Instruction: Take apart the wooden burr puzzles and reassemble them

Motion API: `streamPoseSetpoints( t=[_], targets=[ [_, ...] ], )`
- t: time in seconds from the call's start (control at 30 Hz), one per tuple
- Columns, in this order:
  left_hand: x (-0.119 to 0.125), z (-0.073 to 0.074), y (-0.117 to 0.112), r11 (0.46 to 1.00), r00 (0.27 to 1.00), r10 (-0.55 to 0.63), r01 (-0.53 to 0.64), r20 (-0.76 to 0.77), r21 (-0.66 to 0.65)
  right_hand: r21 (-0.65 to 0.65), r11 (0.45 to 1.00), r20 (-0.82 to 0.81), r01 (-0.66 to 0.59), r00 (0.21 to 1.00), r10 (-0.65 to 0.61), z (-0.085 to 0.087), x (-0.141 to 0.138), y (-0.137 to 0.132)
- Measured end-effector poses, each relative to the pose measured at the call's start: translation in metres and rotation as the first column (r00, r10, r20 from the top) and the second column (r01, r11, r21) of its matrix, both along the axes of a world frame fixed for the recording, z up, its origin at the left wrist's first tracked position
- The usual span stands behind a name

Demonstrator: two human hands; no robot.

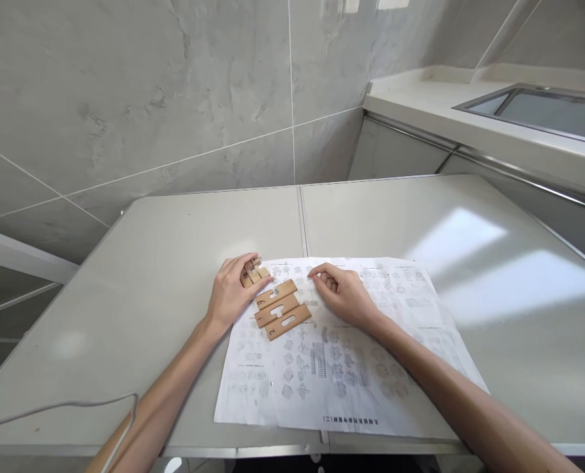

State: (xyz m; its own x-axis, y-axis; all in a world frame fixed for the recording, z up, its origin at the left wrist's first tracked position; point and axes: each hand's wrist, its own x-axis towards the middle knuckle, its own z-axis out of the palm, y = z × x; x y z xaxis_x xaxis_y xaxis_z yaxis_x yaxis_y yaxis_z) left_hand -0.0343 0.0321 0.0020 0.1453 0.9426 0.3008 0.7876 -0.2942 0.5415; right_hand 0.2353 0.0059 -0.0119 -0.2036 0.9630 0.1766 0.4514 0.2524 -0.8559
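**A:** What is the left hand doing?

**B:** The left hand (233, 292) is closed around a bundle of short light-brown wooden blocks (254, 270) at the top left corner of a white paper sheet printed with small diagrams (371, 368).

**A:** And the right hand?

**B:** The right hand (344, 295) rests on the sheet's upper middle. Its fingers are loosely curled and grip nothing.

**A:** What lies between them?

**B:** Flat light-brown wooden strips with cut slots (277, 309) lie side by side and touching on the sheet's upper left, just beside the left hand.

**A:** Which step does this look like?

**B:** It looks like wooden puzzle pieces being fitted together over the diagrams. The strips lie flat on the paper, so lifting one would call for a fingertip pinch on its thin edge.

**A:** How many of each?

**B:** Two hands, one sheet and three strips. The bundle is partly hidden, so its blocks cannot be counted. The sheet lies on a pale grey tabletop (174, 249), and one thin grey cable (75, 402) trails well to the sheet's left.
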Motion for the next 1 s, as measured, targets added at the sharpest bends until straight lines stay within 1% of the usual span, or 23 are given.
streamPoseSetpoints(
  t=[0.13, 0.23, 0.3, 0.37, 0.47, 0.53, 0.6, 0.7, 0.77, 0.83, 0.93, 1.0],
  targets=[
    [0.003, 0.008, -0.002, 0.997, 0.999, -0.039, 0.040, -0.013, 0.072, 0.018, 1.000, 0.010, -0.014, 1.000, 0.013, -0.001, 0.001, 0.000],
    [0.015, 0.018, -0.007, 0.985, 0.992, -0.125, 0.126, -0.018, 0.115, -0.008, 1.000, -0.037, -0.029, 0.999, 0.029, 0.002, 0.001, 0.000],
    [0.029, 0.024, -0.010, 0.973, 0.980, -0.200, 0.201, -0.019, 0.112, -0.072, 0.995, -0.132, -0.073, 0.989, 0.064, 0.006, 0.001, -0.001],
    [0.046, 0.027, -0.011, 0.954, 0.962, -0.274, 0.274, -0.016, 0.126, -0.154, 0.978, -0.247, -0.143, 0.964, 0.102, 0.011, 0.001, -0.002],
    [0.069, 0.024, -0.010, 0.902, 0.915, -0.402, 0.396, 0.002, 0.174, -0.258, 0.930, -0.391, -0.262, 0.909, 0.147, 0.017, 0.002, -0.003],
    [0.079, 0.020, -0.009, 0.864, 0.881, -0.473, 0.458, 0.025, 0.211, -0.294, 0.901, -0.455, -0.319, 0.876, 0.162, 0.020, 0.004, -0.003],
    [0.084, 0.016, -0.009, 0.857, 0.872, -0.486, 0.463, 0.059, 0.225, -0.308, 0.887, -0.482, -0.344, 0.860, 0.167, 0.021, 0.006, -0.003],
    [0.085, 0.014, -0.011, 0.880, 0.874, -0.463, 0.434, 0.146, 0.194, -0.326, 0.873, -0.507, -0.362, 0.846, 0.162, 0.021, 0.007, -0.003],
    [0.082, 0.014, -0.013, 0.906, 0.882, -0.421, 0.399, 0.209, 0.143, -0.336, 0.862, -0.537, -0.379, 0.829, 0.156, 0.021, 0.006, -0.003],
    [0.079, 0.014, -0.014, 0.925, 0.892, -0.379, 0.376, 0.247, 0.060, -0.344, 0.854, -0.563, -0.390, 0.814, 0.144, 0.020, 0.004, -0.003],
    [0.076, 0.014, -0.015, 0.910, 0.884, -0.385, 0.412, 0.264, -0.053, -0.356, 0.851, -0.581, -0.385, 0.805, 0.121, 0.020, 0.002, -0.004],
    [0.075, 0.013, -0.016, 0.895, 0.870, -0.405, 0.440, 0.280, -0.071, -0.366, 0.845, -0.586, -0.389, 0.802, 0.116, 0.021, 0.001, -0.004]
  ],
)
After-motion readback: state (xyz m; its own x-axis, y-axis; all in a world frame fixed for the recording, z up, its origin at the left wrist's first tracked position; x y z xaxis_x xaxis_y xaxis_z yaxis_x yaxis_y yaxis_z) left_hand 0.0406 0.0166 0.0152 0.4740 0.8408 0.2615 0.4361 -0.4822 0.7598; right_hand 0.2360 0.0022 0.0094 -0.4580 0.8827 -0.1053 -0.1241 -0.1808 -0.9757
